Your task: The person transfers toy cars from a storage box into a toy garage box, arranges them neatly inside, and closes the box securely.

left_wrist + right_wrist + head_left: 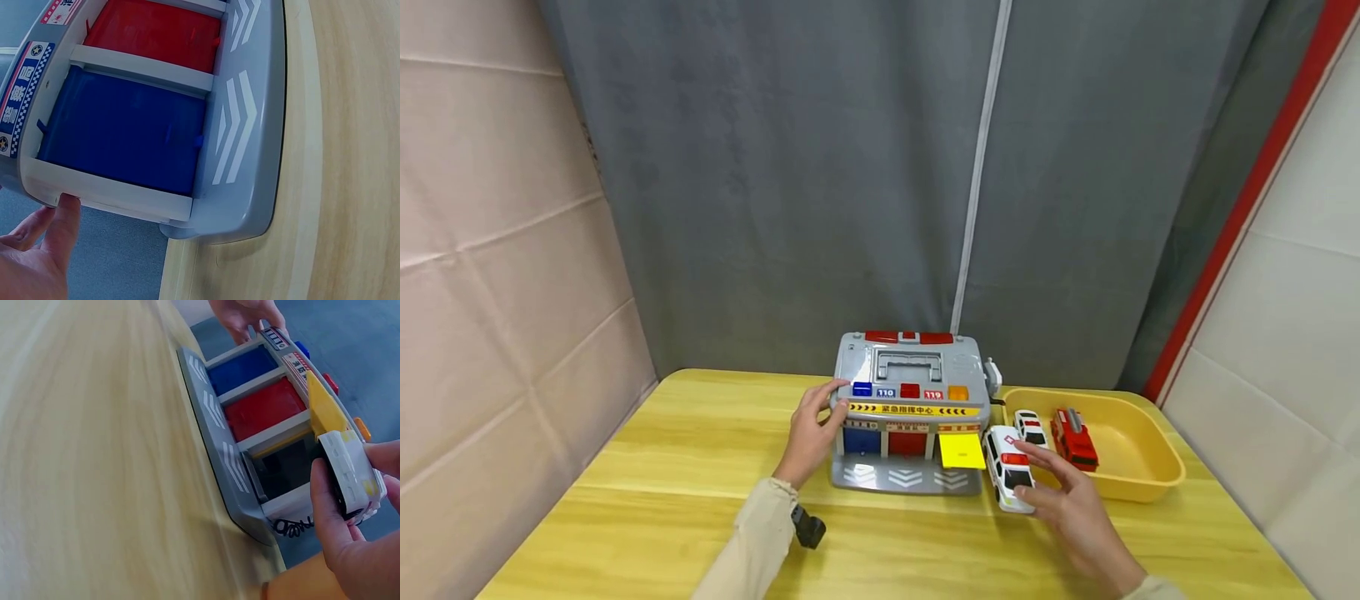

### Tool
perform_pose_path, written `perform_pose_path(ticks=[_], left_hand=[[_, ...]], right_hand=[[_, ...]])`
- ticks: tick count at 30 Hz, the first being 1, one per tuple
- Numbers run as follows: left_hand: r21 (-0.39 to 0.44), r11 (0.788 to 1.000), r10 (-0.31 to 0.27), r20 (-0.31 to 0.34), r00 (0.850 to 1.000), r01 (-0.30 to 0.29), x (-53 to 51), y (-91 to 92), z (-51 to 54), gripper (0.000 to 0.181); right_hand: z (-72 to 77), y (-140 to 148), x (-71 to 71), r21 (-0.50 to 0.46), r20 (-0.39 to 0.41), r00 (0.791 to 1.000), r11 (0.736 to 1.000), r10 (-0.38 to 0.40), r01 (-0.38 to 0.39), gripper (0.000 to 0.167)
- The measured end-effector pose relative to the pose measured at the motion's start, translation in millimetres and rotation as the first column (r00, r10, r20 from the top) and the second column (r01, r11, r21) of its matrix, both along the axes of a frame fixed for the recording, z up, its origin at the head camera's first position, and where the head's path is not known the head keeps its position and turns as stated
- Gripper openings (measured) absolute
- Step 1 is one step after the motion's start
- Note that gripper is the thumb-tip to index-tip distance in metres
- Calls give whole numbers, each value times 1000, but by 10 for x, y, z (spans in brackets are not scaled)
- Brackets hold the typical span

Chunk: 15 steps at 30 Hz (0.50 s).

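A grey toy emergency station (908,417) stands on the table, with blue (125,131) and red doors (156,34) down and a yellow door (962,451) swung up over a dark bay (287,467). At the station's left side, my left hand (808,433) rests with fairly straight fingers on its corner. My right hand (1075,504) pinches a white toy ambulance (1006,467) with a red light bar between thumb and fingers. The ambulance is off the table, beside the station's right front corner, close to the yellow door in the right wrist view.
A yellow bin (1138,442) stands right of the station, holding a red toy fire truck (1075,439) and a small white toy car (1030,427). A coiled black cord (292,527) hangs at the station's right side. Behind the table (700,467) hangs a grey curtain (790,208).
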<state>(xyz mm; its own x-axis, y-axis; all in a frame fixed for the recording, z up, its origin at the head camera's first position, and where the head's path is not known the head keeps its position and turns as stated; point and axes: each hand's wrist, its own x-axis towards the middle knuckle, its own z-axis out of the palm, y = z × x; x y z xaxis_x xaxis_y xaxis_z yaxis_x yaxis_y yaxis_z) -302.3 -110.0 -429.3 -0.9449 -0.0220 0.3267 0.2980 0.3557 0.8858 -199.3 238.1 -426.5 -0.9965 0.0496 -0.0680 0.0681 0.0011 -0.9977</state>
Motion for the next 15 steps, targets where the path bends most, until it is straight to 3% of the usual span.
perform_pose_path(ticks=[15], left_hand=[[-10,1000,5,3,1000,-5,3,-1,9,34]], right_hand=[[-117,-250,52,44,52,998,998,-39,36,64]])
